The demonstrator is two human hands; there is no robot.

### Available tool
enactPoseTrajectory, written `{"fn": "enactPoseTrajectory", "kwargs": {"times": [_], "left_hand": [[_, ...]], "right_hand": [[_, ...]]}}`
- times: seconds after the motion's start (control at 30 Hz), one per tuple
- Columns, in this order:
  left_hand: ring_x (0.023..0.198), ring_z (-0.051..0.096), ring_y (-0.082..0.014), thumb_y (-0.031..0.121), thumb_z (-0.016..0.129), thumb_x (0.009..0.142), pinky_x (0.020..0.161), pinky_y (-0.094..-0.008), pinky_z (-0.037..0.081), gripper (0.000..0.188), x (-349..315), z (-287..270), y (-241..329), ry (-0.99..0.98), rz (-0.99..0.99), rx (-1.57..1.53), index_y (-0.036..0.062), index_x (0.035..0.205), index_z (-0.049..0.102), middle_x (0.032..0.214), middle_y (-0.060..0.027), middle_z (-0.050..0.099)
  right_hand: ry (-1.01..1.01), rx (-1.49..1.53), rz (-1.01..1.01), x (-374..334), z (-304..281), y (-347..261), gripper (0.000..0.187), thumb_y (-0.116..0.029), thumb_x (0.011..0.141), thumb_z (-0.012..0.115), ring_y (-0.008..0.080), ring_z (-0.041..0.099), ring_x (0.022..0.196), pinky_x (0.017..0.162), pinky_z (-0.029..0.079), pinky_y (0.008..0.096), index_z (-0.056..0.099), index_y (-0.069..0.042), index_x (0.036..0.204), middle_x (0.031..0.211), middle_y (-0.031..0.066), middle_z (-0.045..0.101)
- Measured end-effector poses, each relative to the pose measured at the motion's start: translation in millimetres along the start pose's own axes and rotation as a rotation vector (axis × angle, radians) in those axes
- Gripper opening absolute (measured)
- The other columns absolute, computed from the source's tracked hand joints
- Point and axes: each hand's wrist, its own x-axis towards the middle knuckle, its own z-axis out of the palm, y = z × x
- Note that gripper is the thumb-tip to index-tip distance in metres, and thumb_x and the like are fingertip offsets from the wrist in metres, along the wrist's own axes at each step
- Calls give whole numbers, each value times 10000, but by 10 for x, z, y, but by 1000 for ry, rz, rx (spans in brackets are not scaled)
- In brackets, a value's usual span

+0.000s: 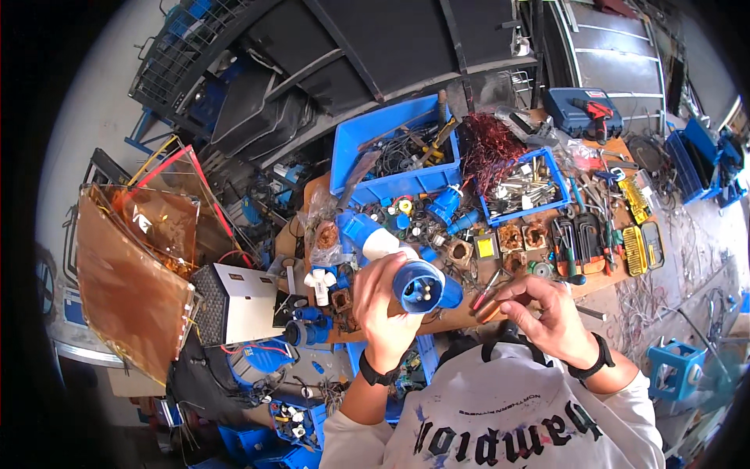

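Note:
My left hand [380, 313] grips a blue-and-white industrial plug adapter [386, 244] above the table's front edge. Its round blue collar faces up at me, with metal pins inside; other blue ends stick out from the white body. To the right, my right hand [547, 313] is closed, thumb and fingertips drawn together. An orange-brown piece [489, 313] shows at those fingertips, and I cannot make out what it is. Just beyond lies a screwdriver [486, 291] with a red handle. Left of my left hand stands a white branched fitting [320, 284].
A blue bin [398, 186] of cables and tools stands at the back, beside a blue tray [525, 219] of metal parts. Clamps [578, 242], yellow bit sets [635, 248] and a red drill [598, 116] crowd the right. A brown sheet panel [129, 273] leans at left.

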Motion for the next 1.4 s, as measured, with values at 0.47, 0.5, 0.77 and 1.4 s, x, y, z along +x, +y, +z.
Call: {"fn": "enactPoseTrajectory", "kwargs": {"times": [0.47,0.5,0.77,1.4], "left_hand": [[976,639,-344,162,898,621,875,-432,492,589,113,24,272,-28,41,49,-22,1123,650,1086,-164,688],[976,639,-343,162,903,615,876,-432,493,595,109,22,276,-25,41,47,-21,1122,651,1084,-162,688],[983,638,-334,124,918,608,883,-424,497,587,68,15,253,11,-12,5,-17,1111,652,1085,-155,683],[1127,592,-182,28,742,857,1032,-362,432,430,-157,-48,99,423,-682,-791,18,1254,576,1224,-75,634]], "right_hand": [[7,123,-98,-6,-46,-146,113,-117,911,688,185,670,756,579,530,290,677,-22,971,900,94,689],[6,131,-105,-2,-34,-135,112,-118,910,690,177,669,752,559,527,283,677,-23,968,901,91,688],[9,194,-52,-19,58,-13,96,-91,894,697,221,671,798,700,529,337,676,-15,948,886,105,694],[-203,544,221,-32,394,411,597,-245,964,660,191,615,1026,890,501,357,353,-19,1424,1137,117,592]]}}
